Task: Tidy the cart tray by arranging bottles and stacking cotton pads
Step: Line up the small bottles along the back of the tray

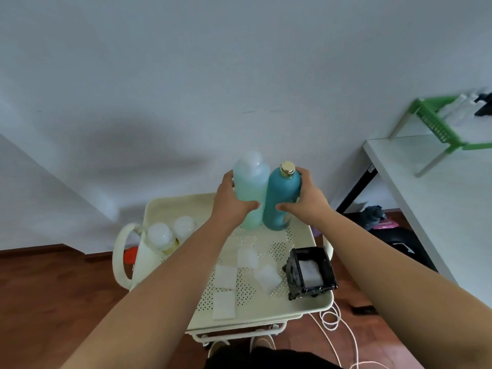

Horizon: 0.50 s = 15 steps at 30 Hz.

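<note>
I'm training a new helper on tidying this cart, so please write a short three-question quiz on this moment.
1. True or false: the left hand grips the pale green bottle.
2. Which bottle has the gold cap? A) teal bottle B) pale green bottle
3. How many loose cotton pads lie on the tray outside the black holder?

Key: 1 true; 2 A, held by the right hand; 3 four.

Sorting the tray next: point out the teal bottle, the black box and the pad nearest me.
teal bottle (282, 198), head view, mid body.
black box (294, 275), head view, left wall.
nearest pad (224, 305), head view, centre.
</note>
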Tool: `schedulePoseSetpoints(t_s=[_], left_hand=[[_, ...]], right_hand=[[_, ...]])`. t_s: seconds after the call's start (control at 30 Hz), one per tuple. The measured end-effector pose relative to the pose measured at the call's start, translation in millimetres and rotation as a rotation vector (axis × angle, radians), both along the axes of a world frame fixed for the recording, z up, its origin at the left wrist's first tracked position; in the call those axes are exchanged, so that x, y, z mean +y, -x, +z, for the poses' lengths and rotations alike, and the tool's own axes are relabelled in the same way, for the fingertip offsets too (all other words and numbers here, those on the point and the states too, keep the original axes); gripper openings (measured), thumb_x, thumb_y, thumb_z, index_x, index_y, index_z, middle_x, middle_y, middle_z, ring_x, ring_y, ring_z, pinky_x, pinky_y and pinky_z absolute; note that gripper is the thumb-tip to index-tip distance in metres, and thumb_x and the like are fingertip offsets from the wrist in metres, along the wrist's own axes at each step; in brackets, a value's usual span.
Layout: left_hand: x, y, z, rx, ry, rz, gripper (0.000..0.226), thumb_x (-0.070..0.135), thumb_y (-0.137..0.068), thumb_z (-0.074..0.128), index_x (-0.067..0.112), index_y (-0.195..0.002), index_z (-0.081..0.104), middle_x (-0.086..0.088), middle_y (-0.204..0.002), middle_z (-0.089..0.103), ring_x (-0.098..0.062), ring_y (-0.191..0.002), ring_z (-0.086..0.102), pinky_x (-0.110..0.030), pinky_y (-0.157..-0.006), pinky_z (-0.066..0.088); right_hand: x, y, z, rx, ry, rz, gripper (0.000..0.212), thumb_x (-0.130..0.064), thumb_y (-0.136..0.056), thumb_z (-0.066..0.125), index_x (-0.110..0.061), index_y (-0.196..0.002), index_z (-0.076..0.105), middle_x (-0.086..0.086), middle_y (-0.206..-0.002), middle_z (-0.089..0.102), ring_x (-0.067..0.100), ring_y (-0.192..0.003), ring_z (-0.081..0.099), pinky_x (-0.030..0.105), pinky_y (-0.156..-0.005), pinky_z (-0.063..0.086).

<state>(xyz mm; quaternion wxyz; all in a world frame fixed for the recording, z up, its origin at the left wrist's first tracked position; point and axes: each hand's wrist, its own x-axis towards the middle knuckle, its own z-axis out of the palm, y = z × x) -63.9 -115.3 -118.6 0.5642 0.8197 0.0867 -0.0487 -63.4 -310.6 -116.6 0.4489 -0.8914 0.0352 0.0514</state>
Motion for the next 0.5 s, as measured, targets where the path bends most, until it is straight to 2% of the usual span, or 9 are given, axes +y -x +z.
schedulePoseSetpoints(t_s=[0.27, 0.43, 0.5], left_hand=[[-20, -18, -2, 0.003, 0.006, -0.012, 0.096, 0.011, -0.061, 0.085, 0.03, -0.137, 0.031, -0.002, -0.128, 0.047, -0.026, -0.113, 0.054, -0.05, -0.092, 0.051], [-17, -21, -6, 0.013, -0.011, -0.032, 0.099, 0.013, -0.06, 0.087, 0.033, -0.137, 0.028, -0.004, -0.132, 0.044, -0.028, -0.115, 0.052, -0.052, -0.093, 0.05], [-10, -19, -6, 0.019, -0.002, -0.069, 0.099, 0.011, -0.062, 0.087, 0.031, -0.139, 0.028, -0.004, -0.134, 0.045, -0.026, -0.116, 0.052, -0.05, -0.095, 0.05]], right_hand=[[-17, -19, 1, 0.042, 0.003, -0.026, 0.088, -0.023, -0.068, 0.081, -0.044, -0.129, 0.021, -0.002, -0.111, 0.054, 0.023, -0.09, 0.056, 0.024, -0.057, 0.041], [-18, -19, -3, 0.012, -0.005, -0.027, 0.09, -0.022, -0.066, 0.082, -0.044, -0.131, 0.022, -0.004, -0.112, 0.054, 0.024, -0.095, 0.057, 0.028, -0.065, 0.044], [-15, -15, -3, -0.001, 0.015, -0.043, 0.092, -0.021, -0.065, 0.083, -0.04, -0.134, 0.024, -0.002, -0.119, 0.052, 0.024, -0.102, 0.056, 0.029, -0.071, 0.045]])
